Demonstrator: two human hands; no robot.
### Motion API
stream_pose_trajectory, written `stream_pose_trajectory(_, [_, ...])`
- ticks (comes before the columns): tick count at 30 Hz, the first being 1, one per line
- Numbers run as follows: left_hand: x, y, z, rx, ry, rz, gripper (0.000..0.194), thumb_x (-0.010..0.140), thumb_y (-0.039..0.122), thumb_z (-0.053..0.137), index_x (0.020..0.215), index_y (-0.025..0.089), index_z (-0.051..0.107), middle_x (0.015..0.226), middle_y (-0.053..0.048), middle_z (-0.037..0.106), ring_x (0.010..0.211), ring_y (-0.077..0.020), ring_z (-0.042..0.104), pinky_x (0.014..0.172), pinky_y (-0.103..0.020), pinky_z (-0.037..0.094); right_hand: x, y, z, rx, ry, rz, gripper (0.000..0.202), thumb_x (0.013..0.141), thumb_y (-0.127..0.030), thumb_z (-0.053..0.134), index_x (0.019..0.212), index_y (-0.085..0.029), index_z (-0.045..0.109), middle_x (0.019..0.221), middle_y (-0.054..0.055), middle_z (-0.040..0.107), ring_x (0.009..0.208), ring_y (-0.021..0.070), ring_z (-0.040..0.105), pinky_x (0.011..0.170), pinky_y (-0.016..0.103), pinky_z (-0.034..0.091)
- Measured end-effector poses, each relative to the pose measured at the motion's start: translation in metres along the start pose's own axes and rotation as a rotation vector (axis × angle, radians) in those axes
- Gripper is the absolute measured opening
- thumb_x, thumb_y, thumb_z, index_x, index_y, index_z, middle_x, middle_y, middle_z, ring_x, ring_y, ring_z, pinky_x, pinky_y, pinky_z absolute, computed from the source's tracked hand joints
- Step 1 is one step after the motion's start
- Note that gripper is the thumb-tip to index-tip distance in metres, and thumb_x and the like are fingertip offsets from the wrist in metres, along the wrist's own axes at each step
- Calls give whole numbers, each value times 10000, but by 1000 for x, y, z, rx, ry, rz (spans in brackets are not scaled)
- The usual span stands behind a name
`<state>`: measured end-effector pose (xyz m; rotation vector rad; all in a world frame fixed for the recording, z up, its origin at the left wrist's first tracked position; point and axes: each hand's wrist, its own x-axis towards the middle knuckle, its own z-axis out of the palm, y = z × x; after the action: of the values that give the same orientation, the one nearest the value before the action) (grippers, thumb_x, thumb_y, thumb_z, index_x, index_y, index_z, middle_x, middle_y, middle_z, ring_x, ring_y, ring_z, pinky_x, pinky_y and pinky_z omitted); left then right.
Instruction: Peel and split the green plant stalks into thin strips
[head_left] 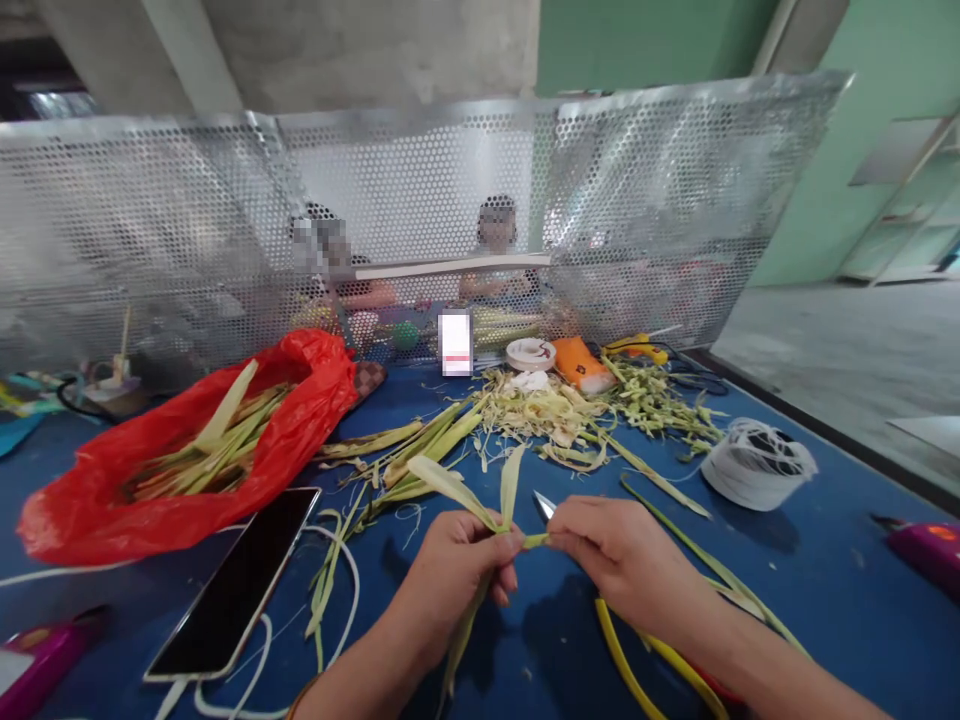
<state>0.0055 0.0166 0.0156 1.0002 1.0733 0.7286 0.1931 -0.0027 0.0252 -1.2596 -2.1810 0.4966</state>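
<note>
In the lower middle, my left hand [469, 560] is closed on a knot of pale green dried husk leaves [446, 482]. Two leaf ends stand up in a V above the thumb, and a longer one hangs below the hand. To its right, my right hand [611, 550] pinches a thin leaf end [535, 542] that stretches from the left fingers. It also holds scissors, whose pointed metal blade [544, 506] shows beyond the knuckles. Yellow handles [621, 655] come out under the right wrist. The fingers hide the middle of the scissors.
A red plastic bag [315, 400] of leaves lies left, near a phone [236, 590] and white cable. Shredded husk [547, 420], a tape roll [531, 354] and white string [757, 465] lie ahead and right. A perforated metal screen [420, 190] stands behind, with two people beyond.
</note>
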Motion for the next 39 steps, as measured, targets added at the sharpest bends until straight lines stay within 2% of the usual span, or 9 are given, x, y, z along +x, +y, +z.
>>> stream_pose_trajectory(5, [-5, 8, -4, -15, -29, -6, 253, 695, 351, 736, 689, 115, 646, 491, 1, 605, 430, -77, 520, 484, -182, 400, 2, 0, -1, -137, 74, -51, 256, 934, -197, 447, 734, -201, 606, 675, 5, 608, 656, 151, 562, 647, 278, 398])
stream_pose_trajectory(9, [-10, 14, -2, -202, -24, -3, 308, 758, 380, 697, 914, 114, 706, 736, -69, 730, 662, -144, 662, 701, -238, 504, -2, -3, 0, -272, 406, -190, 203, 901, -217, 514, 1062, -164, 626, 1035, 119, 645, 1014, 255, 555, 903, 404, 385])
stream_pose_trajectory(11, [-11, 16, 1, -309, -14, -16, 330, 773, 350, 685, 1007, 118, 699, 858, -104, 750, 807, -182, 686, 828, -282, 503, -6, -7, 3, -220, 501, -184, 189, 880, -225, 550, 1034, -164, 639, 1032, 124, 639, 1030, 266, 542, 905, 405, 388])
stream_pose_trajectory(14, [-11, 12, 5, -369, -4, 17, 323, 753, 269, 704, 1042, 125, 693, 925, -108, 749, 914, -199, 675, 880, -283, 485, -9, -14, 13, 49, 338, -19, 191, 896, -253, 524, 777, -196, 662, 774, 56, 628, 756, 197, 571, 711, 320, 433])
stream_pose_trajectory(17, [-10, 6, 8, -381, -18, 53, 356, 724, 251, 729, 1060, 141, 687, 948, -92, 743, 948, -206, 659, 881, -279, 479, -5, -18, 31, 459, 98, 220, 204, 871, -343, 562, 792, -203, 688, 813, 44, 661, 803, 201, 596, 740, 301, 446])
stream_pose_trajectory(21, [-10, -1, 12, -345, -61, 59, 366, 727, 247, 724, 1079, 157, 677, 954, -79, 736, 797, -148, 638, 640, -203, 472, -2, -19, 52, 854, -21, 384, 351, 809, -489, 593, 716, -161, 677, 715, 37, 646, 752, 198, 579, 709, 291, 440])
stream_pose_trajectory(25, [-11, -1, 15, -330, -62, 67, 344, 731, 247, 709, 1060, 150, 681, 914, -77, 731, 584, -95, 524, 495, -204, 404, -7, -16, 55, 777, 12, 388, 422, 858, -479, 531, 576, -167, 562, 620, 5, 542, 646, 144, 487, 631, 258, 384])
stream_pose_trajectory(31, [-11, -1, 14, -351, -45, 33, 358, 682, 238, 736, 1028, 155, 696, 871, -64, 711, 732, -156, 597, 570, -237, 437, -11, -13, 46, 537, -67, 202, 354, 934, -313, 446, 607, -183, 489, 645, -19, 465, 642, 119, 440, 612, 227, 352])
stream_pose_trajectory(39, [-9, -6, 13, -338, -53, 40, 351, 726, 232, 696, 1069, 167, 652, 829, -45, 700, 683, -134, 594, 569, -228, 410, -10, -16, 44, 414, -65, 108, 293, 939, -230, 416, 649, -193, 442, 681, -21, 493, 665, 114, 454, 630, 211, 364])
